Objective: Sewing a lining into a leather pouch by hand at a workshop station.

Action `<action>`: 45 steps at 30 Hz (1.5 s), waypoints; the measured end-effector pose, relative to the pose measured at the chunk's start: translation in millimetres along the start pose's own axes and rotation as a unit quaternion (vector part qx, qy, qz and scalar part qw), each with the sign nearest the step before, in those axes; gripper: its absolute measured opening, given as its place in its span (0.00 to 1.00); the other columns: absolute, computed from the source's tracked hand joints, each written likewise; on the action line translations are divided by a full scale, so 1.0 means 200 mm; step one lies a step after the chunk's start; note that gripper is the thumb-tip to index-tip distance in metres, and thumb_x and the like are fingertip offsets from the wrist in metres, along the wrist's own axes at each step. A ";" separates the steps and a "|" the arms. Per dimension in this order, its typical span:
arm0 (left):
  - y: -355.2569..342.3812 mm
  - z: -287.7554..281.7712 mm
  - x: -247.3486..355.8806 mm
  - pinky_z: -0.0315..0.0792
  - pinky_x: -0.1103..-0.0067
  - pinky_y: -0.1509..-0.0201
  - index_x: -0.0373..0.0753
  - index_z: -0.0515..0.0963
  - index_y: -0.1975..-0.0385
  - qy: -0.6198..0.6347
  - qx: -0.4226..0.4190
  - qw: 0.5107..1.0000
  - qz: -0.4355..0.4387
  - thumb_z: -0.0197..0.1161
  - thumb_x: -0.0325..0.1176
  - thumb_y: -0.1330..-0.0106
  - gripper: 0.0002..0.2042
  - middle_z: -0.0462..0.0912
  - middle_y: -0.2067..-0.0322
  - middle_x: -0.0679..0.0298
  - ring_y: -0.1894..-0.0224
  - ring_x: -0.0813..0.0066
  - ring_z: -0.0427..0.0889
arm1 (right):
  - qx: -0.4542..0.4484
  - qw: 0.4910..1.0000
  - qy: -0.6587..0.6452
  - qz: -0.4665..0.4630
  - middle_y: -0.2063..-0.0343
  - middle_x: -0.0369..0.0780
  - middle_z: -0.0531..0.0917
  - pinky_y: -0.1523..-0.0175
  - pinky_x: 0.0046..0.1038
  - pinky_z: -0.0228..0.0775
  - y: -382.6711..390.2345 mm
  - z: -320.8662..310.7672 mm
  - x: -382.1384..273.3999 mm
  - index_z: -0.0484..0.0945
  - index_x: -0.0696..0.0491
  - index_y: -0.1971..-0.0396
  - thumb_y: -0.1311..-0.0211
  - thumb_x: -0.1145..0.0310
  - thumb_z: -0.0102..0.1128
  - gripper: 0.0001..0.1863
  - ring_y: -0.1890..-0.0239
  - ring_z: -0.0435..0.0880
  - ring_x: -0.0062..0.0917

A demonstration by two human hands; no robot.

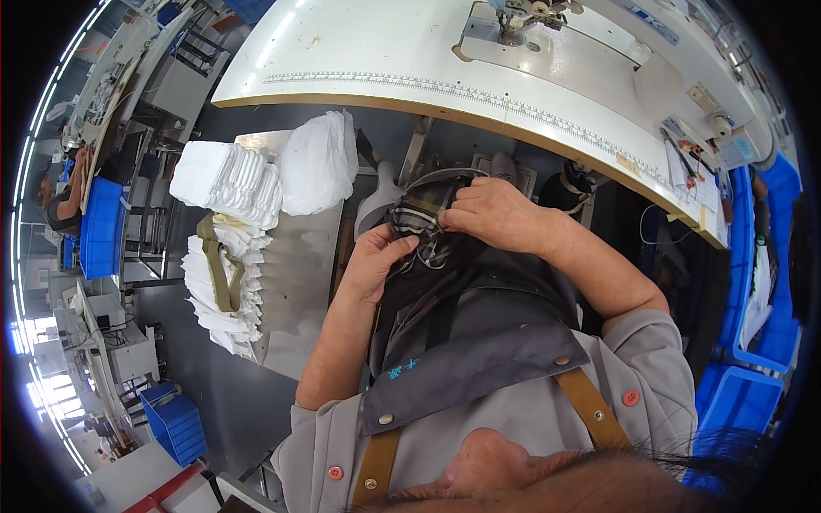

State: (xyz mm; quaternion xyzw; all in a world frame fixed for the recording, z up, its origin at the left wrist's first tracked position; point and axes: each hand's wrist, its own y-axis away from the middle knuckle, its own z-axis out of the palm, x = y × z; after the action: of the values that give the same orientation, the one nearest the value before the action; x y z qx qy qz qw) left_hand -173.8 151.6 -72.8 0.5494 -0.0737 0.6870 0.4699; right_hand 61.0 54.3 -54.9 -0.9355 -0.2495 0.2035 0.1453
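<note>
Over my lap, below the table's front edge, I hold a dark checked cloth (416, 224) with pale and olive stripes. My left hand (379, 256) pinches its lower left part between thumb and fingers. On the other side my right hand (496, 214) has its fingers closed on the cloth's right edge. A thin pale loop hangs off the cloth beneath the fingers; I cannot make out whether it is a cord or an edge. The cloth lies against my dark grey apron (479, 350), so where it ends is hard to see.
Ahead is a white sewing table (359, 51) with a ruler strip and a sewing machine (522, 26). Left, a metal side stand (299, 291) carries folded white cloths (224, 181), an olive strap (224, 272) and a white bag (318, 162). Blue bins (740, 398) stand right.
</note>
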 end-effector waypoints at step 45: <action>-0.06 -0.11 -0.24 0.81 0.83 0.62 0.31 0.82 0.62 0.080 -0.117 0.989 -0.034 0.74 0.26 0.43 0.11 0.86 0.66 0.61 0.67 0.77 0.85 | 0.005 0.977 -0.185 0.109 0.76 0.43 0.79 0.61 0.39 0.70 0.00 0.12 -0.22 0.69 0.53 0.64 0.39 0.70 0.60 0.09 0.69 0.80 0.41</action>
State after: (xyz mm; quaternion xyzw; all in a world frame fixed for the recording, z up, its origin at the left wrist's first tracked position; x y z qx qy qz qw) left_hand -182.7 144.4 -125.0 0.4361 -0.0972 0.6986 0.5589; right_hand 14.8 36.3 -62.8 -0.9026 -0.1670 0.3889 0.0784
